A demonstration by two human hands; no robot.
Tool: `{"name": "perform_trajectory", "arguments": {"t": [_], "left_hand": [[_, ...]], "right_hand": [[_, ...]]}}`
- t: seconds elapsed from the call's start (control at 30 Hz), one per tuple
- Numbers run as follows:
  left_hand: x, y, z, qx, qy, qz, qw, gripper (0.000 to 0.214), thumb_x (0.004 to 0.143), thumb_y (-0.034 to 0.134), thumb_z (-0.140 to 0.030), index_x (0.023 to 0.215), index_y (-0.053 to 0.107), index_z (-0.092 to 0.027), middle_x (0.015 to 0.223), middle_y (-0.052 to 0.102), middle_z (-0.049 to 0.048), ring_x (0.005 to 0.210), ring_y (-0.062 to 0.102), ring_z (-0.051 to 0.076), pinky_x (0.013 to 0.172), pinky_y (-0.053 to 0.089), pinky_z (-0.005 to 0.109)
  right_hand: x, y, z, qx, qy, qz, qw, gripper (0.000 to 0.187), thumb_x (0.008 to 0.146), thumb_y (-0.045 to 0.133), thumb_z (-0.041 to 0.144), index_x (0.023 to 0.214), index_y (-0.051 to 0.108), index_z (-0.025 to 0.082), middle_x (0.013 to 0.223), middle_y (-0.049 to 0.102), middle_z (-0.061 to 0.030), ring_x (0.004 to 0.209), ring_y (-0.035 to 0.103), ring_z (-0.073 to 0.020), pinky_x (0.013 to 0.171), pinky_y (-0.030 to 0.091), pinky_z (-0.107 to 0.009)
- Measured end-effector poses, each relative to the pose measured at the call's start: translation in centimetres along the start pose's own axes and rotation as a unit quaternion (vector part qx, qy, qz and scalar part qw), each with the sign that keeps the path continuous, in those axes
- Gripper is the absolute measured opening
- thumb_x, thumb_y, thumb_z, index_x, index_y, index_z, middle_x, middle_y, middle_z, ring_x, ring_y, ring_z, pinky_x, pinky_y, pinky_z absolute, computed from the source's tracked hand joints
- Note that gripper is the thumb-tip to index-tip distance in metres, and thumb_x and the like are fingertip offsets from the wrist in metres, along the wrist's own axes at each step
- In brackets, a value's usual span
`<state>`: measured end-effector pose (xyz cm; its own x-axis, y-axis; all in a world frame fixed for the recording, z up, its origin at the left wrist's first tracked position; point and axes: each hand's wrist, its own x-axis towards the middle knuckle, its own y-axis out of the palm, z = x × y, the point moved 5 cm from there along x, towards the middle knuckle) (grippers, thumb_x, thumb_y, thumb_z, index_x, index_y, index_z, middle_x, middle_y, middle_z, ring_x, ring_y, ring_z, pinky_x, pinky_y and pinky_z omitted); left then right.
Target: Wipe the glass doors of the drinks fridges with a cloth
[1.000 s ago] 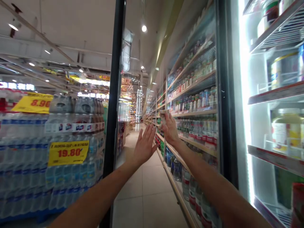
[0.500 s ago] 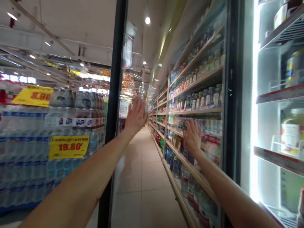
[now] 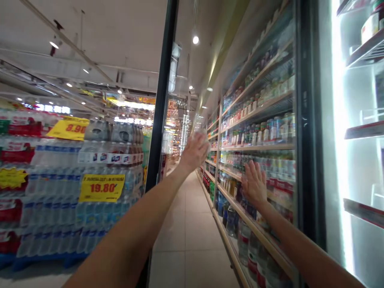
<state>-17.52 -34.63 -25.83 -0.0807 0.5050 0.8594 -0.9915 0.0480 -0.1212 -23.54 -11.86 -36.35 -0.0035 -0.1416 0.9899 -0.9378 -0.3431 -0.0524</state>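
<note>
A glass cooler door (image 3: pixel 162 100) with a black frame stands swung open in front of me. My left hand (image 3: pixel 194 154) is at the pane, arm stretched out and fingers bent over a whitish, cloth-like thing (image 3: pixel 204 137) that is blurred. To its right, my right hand (image 3: pixel 255 182) lies flat against the glass, fingers stretched out, holding nothing. Shelves of bottles and cans (image 3: pixel 264 130) show in the pane beyond both hands.
At right is the lit cooler interior with shelf edges (image 3: pixel 364 130) and a few bottles. On the left rise stacked packs of bottled water (image 3: pixel 54 188) with yellow price signs (image 3: pixel 102 188). A tiled floor (image 3: pixel 186 228) shows through the glass.
My view has turned left, so the door and stacks sit farther right in the picture. My left hand has moved right across the glass; my right hand stays flat on it.
</note>
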Motion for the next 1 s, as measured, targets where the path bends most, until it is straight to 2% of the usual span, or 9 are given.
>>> {"name": "perform_trajectory", "arguments": {"t": [0.1, 0.17, 0.27, 0.33, 0.57, 0.73, 0.8, 0.93, 1.0], "left_hand": [[0.7, 0.0, 1.7, 0.010, -0.129, -0.008, 0.992, 0.044, 0.091, 0.037, -0.031, 0.131, 0.043, -0.014, 0.150, 0.024, 0.0121, 0.140, 0.012, 0.027, 0.113, 0.018, 0.049], [-0.6, 1.0, -2.2, -0.012, -0.034, 0.009, 0.999, 0.041, 0.091, 0.037, -0.032, 0.128, 0.047, -0.017, 0.148, 0.030, 0.0090, 0.139, 0.017, 0.024, 0.113, 0.019, 0.046], [-3.9, 2.3, -9.9, -0.065, 0.236, 0.017, 0.969, 0.033, 0.092, 0.034, -0.033, 0.114, 0.058, -0.028, 0.141, 0.043, -0.0020, 0.136, 0.026, 0.016, 0.115, 0.016, 0.037], [-4.3, 2.7, -11.5, -0.080, 0.313, 0.018, 0.946, 0.031, 0.093, 0.033, -0.033, 0.109, 0.060, -0.033, 0.139, 0.044, -0.0076, 0.136, 0.027, 0.012, 0.116, 0.015, 0.034], [3.9, 2.0, -5.3, -0.052, 0.001, -0.013, 0.999, 0.038, 0.092, 0.036, -0.031, 0.124, 0.050, -0.017, 0.144, 0.036, 0.0099, 0.138, 0.019, 0.028, 0.110, 0.019, 0.055], [0.4, 2.9, -11.8, -0.103, 0.285, 0.055, 0.951, 0.028, 0.092, 0.038, -0.032, 0.109, 0.060, -0.030, 0.138, 0.046, -0.0051, 0.133, 0.033, 0.012, 0.114, 0.021, 0.034], [0.9, 2.4, -10.0, -0.098, 0.266, 0.055, 0.957, 0.032, 0.093, 0.034, -0.031, 0.116, 0.056, -0.026, 0.140, 0.044, -0.0019, 0.136, 0.028, 0.015, 0.115, 0.016, 0.040], [4.3, 0.1, 0.6, -0.025, -0.067, -0.011, 0.997, 0.041, 0.092, 0.034, -0.028, 0.129, 0.046, -0.015, 0.145, 0.035, 0.0116, 0.139, 0.015, 0.027, 0.111, 0.014, 0.055], [3.7, -0.5, 2.5, -0.011, -0.107, -0.022, 0.994, 0.042, 0.091, 0.036, -0.028, 0.130, 0.045, -0.014, 0.146, 0.031, 0.0133, 0.140, 0.013, 0.028, 0.111, 0.017, 0.055]], "right_hand": [[0.2, -0.2, 0.4, 0.006, 0.016, 0.002, 1.000, 0.059, 0.092, 0.032, 0.030, 0.146, 0.007, 0.026, 0.149, 0.025, -0.0074, 0.139, 0.017, -0.0254, 0.108, 0.024, -0.053], [0.2, -0.4, 0.4, 0.012, 0.015, 0.002, 1.000, 0.058, 0.092, 0.031, 0.029, 0.146, 0.010, 0.026, 0.148, 0.028, -0.0076, 0.139, 0.019, -0.0255, 0.107, 0.026, -0.053], [0.1, -0.6, -0.1, 0.024, -0.012, 0.011, 1.000, 0.057, 0.092, 0.032, 0.028, 0.146, 0.013, 0.026, 0.147, 0.032, -0.0084, 0.138, 0.022, -0.0257, 0.106, 0.029, -0.053], [-0.1, -0.8, -0.5, 0.037, -0.038, 0.021, 0.998, 0.057, 0.091, 0.033, 0.027, 0.145, 0.014, 0.026, 0.146, 0.033, -0.0089, 0.138, 0.023, -0.0255, 0.105, 0.031, -0.053], [-0.5, -1.0, -1.4, 0.071, -0.060, 0.021, 0.995, 0.057, 0.091, 0.033, 0.025, 0.145, 0.016, 0.024, 0.145, 0.035, -0.0103, 0.138, 0.023, -0.0245, 0.105, 0.032, -0.052], [-0.7, -1.0, -2.1, 0.079, -0.082, 0.028, 0.993, 0.057, 0.090, 0.033, 0.022, 0.145, 0.018, 0.022, 0.146, 0.032, -0.0107, 0.138, 0.023, -0.0234, 0.107, 0.032, -0.050], [-0.8, -1.1, -2.3, 0.072, -0.091, 0.026, 0.993, 0.057, 0.089, 0.033, 0.022, 0.144, 0.019, 0.022, 0.146, 0.033, -0.0109, 0.138, 0.024, -0.0232, 0.106, 0.032, -0.048], [-0.8, -1.2, -2.0, 0.048, -0.070, 0.032, 0.996, 0.057, 0.089, 0.035, 0.022, 0.144, 0.021, 0.022, 0.145, 0.035, -0.0096, 0.136, 0.027, -0.0232, 0.106, 0.032, -0.048], [-0.8, -1.1, -1.6, 0.040, -0.056, 0.038, 0.997, 0.056, 0.089, 0.036, 0.023, 0.143, 0.023, 0.020, 0.145, 0.034, -0.0103, 0.136, 0.026, -0.0242, 0.106, 0.031, -0.049]]}}
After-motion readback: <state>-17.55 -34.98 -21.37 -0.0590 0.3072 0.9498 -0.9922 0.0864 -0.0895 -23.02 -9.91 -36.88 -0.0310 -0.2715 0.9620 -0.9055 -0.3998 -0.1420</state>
